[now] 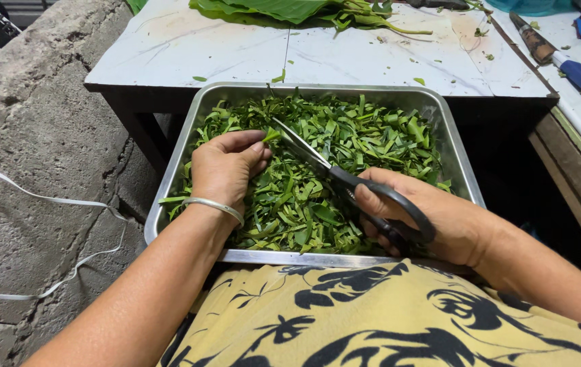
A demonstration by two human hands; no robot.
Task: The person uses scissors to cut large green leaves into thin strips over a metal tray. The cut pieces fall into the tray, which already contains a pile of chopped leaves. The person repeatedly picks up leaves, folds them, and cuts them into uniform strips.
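Green leaf strips (pixel 345 143), cut short and narrow, fill a rectangular stainless-steel tray (pixel 168 197) that rests on the person's lap, its far edge tucked under the near edge of a white marbled table (pixel 236 47). They look light, limp and springy, likely to slide over one another, so a pinch across a small bundle near its end seems the surest hold.

At the tray's left side, the left hand (pixel 226 170), with a thin silver bangle (pixel 215 204) at the wrist, lies on the heap, thumb and fingers curled loosely around a few strips, their tips meeting beside the blades.

Towards the middle, steel scissors with black loop handles (pixel 334 173) point to the tray's far left corner, blades parted a little over the leaves.

At the near right corner, the right hand (pixel 433 217) has its fingers through the loops, closed firmly on the handles.

On the table's far edge lie whole green leaves (pixel 290 10); on the bench to the right lies a blue-handled knife (pixel 576 71).
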